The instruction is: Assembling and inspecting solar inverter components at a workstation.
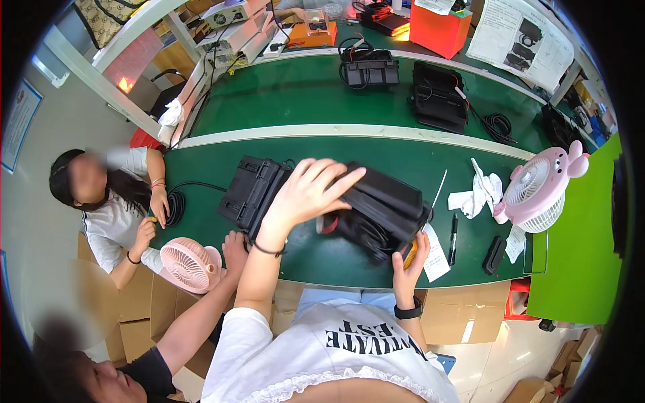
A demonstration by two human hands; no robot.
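A bulky black plastic case point(393, 195) is tilted over the green bench in front of me, with dark cables point(363, 228) showing along its near side. My left hand point(316, 191) lies over the case's left end, thumb and fingers on its edge. At the near right corner, my right hand point(411, 260) grips the case beside an orange-yellow part point(410, 252). The underside of the case is hidden. To the left, a second black case point(252, 191) with latches rests on the bench, and a co-worker's hand point(235, 252) is close to its near edge.
Pink fans stand at the left point(190, 264) and right point(537, 188). A pen point(453, 238), paper slip point(437, 255), crumpled tissue point(478, 191) and small black part point(494, 255) lie to the right. Two more cases point(369, 70) sit on the far bench. Another person sits at the left beside coiled cable point(176, 207).
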